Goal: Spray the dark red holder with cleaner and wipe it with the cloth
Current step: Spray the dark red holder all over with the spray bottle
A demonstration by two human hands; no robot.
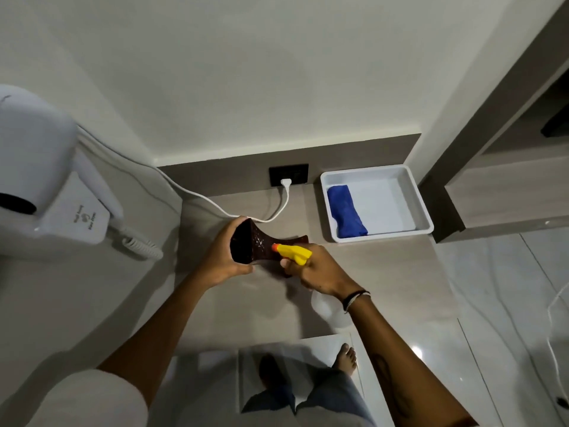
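Note:
My left hand (223, 255) grips the wide end of the dark red holder (249, 243), lifted and lying sideways above the counter. White flecks of spray sit on its narrow waist. My right hand (320, 271) is closed on a spray bottle with a yellow trigger head (294, 253) and an orange nozzle that nearly touches the holder. The clear bottle body (328, 309) hangs below my wrist. A folded blue cloth (346, 211) lies in the left part of a white tray (421, 208) at the back right of the counter.
A white wall-mounted hair dryer (40, 180) hangs at the left, its coiled cord beside it. A white cable (215, 206) runs across the counter to a plug in the black socket (288, 174). The beige counter (385, 266) ends at the right over a glossy floor.

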